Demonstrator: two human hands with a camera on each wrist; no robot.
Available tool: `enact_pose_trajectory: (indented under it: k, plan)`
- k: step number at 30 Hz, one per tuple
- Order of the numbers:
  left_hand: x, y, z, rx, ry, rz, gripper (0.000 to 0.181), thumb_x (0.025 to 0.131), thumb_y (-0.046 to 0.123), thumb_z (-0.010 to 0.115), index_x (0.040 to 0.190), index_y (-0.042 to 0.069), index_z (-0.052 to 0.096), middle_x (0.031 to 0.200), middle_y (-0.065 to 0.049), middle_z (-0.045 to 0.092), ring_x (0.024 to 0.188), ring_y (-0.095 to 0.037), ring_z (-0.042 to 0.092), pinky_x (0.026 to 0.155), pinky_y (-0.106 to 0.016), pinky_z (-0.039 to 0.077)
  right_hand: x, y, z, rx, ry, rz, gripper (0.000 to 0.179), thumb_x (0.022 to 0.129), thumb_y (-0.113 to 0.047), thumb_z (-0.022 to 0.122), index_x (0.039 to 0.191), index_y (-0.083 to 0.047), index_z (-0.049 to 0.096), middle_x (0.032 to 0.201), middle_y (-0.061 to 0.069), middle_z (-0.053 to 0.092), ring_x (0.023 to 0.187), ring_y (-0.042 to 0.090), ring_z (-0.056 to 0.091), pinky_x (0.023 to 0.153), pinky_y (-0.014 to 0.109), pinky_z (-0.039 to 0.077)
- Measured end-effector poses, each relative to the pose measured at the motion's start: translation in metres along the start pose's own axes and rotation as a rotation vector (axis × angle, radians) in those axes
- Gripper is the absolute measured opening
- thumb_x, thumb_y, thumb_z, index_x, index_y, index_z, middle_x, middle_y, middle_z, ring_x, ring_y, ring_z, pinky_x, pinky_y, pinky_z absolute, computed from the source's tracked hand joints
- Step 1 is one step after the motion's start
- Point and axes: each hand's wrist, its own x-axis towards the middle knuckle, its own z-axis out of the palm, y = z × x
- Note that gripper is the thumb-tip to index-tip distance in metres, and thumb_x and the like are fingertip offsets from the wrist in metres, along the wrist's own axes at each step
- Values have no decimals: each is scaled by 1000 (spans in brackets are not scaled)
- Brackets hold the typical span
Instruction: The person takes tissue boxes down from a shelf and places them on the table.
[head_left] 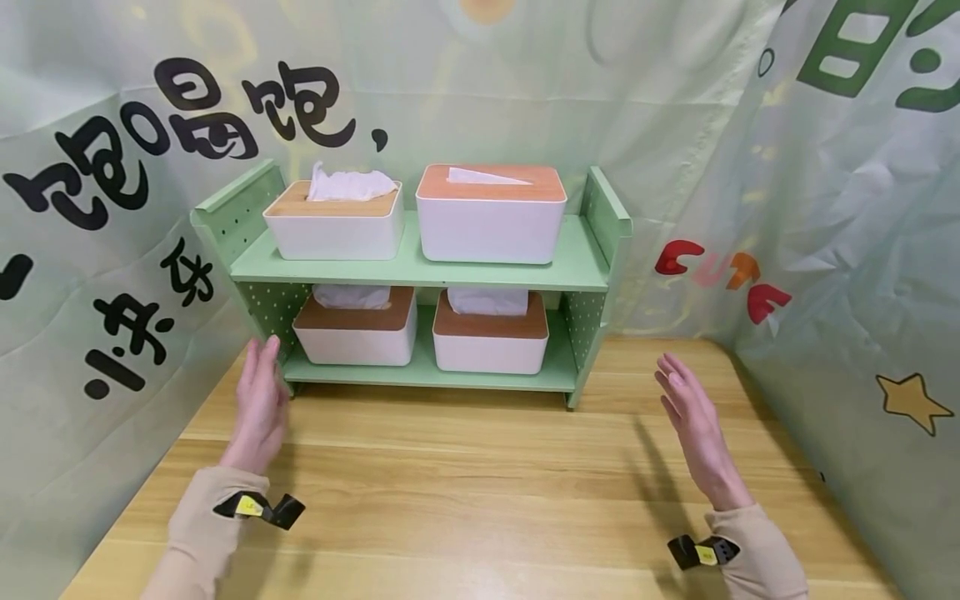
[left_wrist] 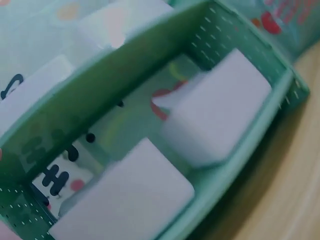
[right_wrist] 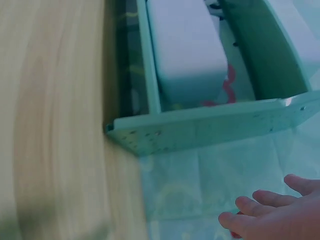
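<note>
A two-tier green shelf (head_left: 606,218) stands at the back of the table. On its upper tier are a white tissue box with a light wooden lid (head_left: 333,237) and a taller one with an orange-brown lid (head_left: 491,232). Two white tissue boxes with darker brown lids, one on the left (head_left: 354,346) and one on the right (head_left: 491,354), occupy the lower tier. My left hand (head_left: 258,408) is raised beside the shelf's lower left corner, fingers straight and holding nothing. Well to the right of the shelf, my right hand (head_left: 696,429) is held up, also bare, its fingers extended.
The wooden table (head_left: 450,483) stretches from the shelf toward me. Printed cloth (head_left: 480,100) hangs behind and along both sides. Each wrist carries a black strap; the left strap (head_left: 258,507) and right strap (head_left: 703,552) show yellow labels.
</note>
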Motion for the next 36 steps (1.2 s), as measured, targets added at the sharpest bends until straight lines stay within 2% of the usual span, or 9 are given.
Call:
enact_pose_trajectory:
  k: [3,5,9,13,21,23,27,32,36]
  plan:
    - [-1,10,0,-128,-17,-23,80,103,53,45,154,48,-16,164,25,-22,139,11,18,127,-29,-17,1,-8,4,28,-16,-23,60,111,-37,29,162,-12,11,169,11,14,151,7,24,122,12,25]
    - [-1,17,0,-179,-24,-23,83,103,51,48,154,48,-17,163,26,-23,146,10,3,126,-30,-21,2,-12,6,41,-26,-32,59,111,-36,29,162,-13,12,168,12,15,151,7,24,122,13,25]
    - [1,30,0,-258,-3,-9,88,101,45,54,156,46,-15,164,27,-20,139,11,20,125,-31,-23,4,-20,10,49,-39,-45,59,110,-35,30,162,-13,13,169,13,15,152,10,24,124,16,25]
    - [5,41,0,-339,21,3,90,100,39,59,157,45,-10,167,27,2,82,7,34,125,-27,-21,7,-26,13,49,-41,-62,58,110,-33,31,162,-12,14,169,12,16,152,11,24,124,17,25]
    - [9,59,-1,-319,36,26,90,100,35,61,158,43,-7,166,27,-10,99,11,36,124,-15,-1,12,-41,21,88,-25,-138,57,109,-28,34,160,-6,18,163,8,27,145,5,33,122,16,30]
    - [11,62,-2,-297,39,40,91,100,35,61,158,41,-9,166,26,-13,128,12,29,124,-14,-1,13,-45,23,102,-23,-150,56,109,-27,34,159,-6,20,161,6,30,144,5,34,122,17,30]
    - [15,69,-3,-255,48,65,91,102,35,58,158,36,-13,163,27,-20,147,10,-22,124,-20,-19,16,-54,29,129,-20,-175,54,109,-26,35,158,-8,24,159,3,34,144,8,35,123,20,31]
    - [22,79,-3,-283,113,93,90,99,25,65,161,30,0,168,20,-6,151,8,-7,125,-16,-9,21,-67,37,156,-14,-217,50,108,-23,38,156,-8,31,154,-1,42,141,8,41,121,20,35]
    - [30,88,-5,-315,179,97,87,92,17,73,161,23,20,155,12,35,140,5,31,125,-12,10,25,-76,42,155,-25,-239,48,108,-22,40,154,-10,35,152,-1,44,141,10,42,117,18,38]
